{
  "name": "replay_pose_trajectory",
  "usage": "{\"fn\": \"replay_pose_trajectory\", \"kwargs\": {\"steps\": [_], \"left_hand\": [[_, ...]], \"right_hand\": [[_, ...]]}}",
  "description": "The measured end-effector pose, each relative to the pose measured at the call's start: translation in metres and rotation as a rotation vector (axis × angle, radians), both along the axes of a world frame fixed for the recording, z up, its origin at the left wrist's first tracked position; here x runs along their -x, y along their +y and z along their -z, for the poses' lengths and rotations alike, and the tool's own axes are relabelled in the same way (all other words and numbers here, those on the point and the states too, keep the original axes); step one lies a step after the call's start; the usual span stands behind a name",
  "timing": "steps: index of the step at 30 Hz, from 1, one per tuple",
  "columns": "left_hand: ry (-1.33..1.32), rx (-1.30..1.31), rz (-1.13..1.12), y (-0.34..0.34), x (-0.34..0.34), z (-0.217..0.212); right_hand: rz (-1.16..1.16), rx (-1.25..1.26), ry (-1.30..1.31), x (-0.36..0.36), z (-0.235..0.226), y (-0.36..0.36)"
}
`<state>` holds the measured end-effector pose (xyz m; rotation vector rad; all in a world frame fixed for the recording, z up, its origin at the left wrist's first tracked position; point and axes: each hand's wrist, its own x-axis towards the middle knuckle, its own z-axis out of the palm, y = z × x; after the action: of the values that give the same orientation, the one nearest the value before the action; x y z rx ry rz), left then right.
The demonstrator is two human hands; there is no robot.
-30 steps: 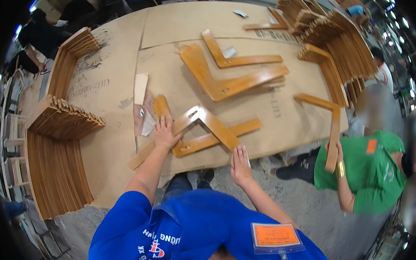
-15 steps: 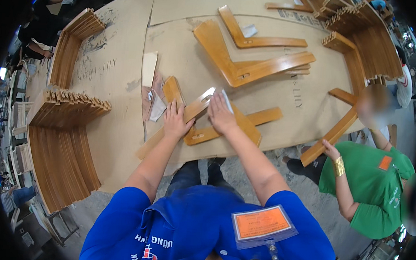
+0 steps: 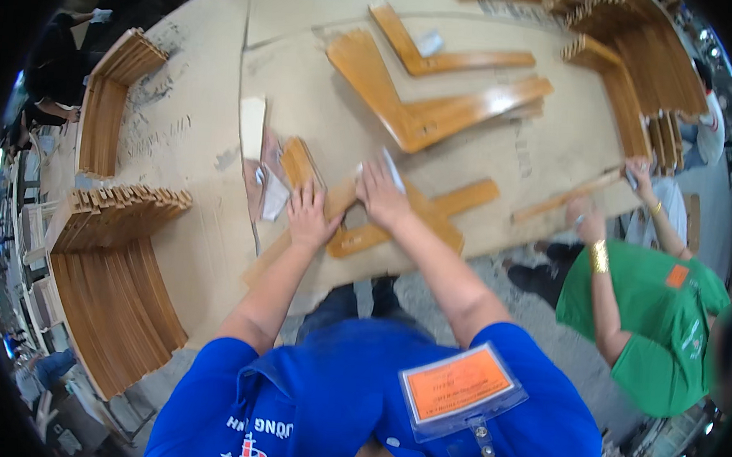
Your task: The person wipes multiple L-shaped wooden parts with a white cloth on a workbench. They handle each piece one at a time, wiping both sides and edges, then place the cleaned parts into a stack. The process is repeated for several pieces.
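Observation:
My left hand (image 3: 313, 218) lies across an L-shaped brown wooden piece (image 3: 345, 194), fingers over it and thumb on the other side, holding it down. My right hand (image 3: 383, 198) presses a folded white sheet (image 3: 394, 168) on the same piece, near its corner; whether it is cloth or paper I cannot tell. Beneath my right forearm lies another angled wooden piece (image 3: 471, 199). Left of the hands, a short wooden end (image 3: 301, 159) sticks out beside a white scrap (image 3: 275, 198).
Stacked angled wooden pieces (image 3: 390, 113) lie beyond my hands, with a single one (image 3: 477, 61) farther back. Upright stacks stand at the left (image 3: 114, 297) and far right (image 3: 657, 62). A co-worker in green (image 3: 641, 321) handles a wooden bar (image 3: 565, 199) at the cardboard-covered table's (image 3: 189, 243) right edge.
My right hand and the white sheet have shifted slightly left along the wooden piece. My left hand stays on it. The co-worker has turned the bar and now has both hands near it.

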<state>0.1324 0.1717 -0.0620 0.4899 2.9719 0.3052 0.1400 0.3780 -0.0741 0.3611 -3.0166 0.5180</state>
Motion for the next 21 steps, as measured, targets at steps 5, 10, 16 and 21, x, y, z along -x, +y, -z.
{"fn": "replay_pose_trajectory", "kwargs": {"steps": [5, 10, 16, 21], "left_hand": [[0.003, -0.031, -0.032, 0.003, -0.001, 0.0], [-0.077, -0.007, -0.031, 0.004, 0.005, -0.007], [-0.042, 0.025, -0.009, 0.005, 0.003, -0.006], [-0.033, 0.047, 0.003, 0.002, -0.002, 0.001]], "right_hand": [[0.029, 0.099, -0.102, -0.097, -0.008, 0.056], [0.124, -0.006, -0.148, -0.17, -0.025, 0.077], [0.08, 0.255, -0.009, -0.024, 0.008, 0.012], [0.17, 0.179, -0.158, -0.107, 0.002, 0.055]]}}
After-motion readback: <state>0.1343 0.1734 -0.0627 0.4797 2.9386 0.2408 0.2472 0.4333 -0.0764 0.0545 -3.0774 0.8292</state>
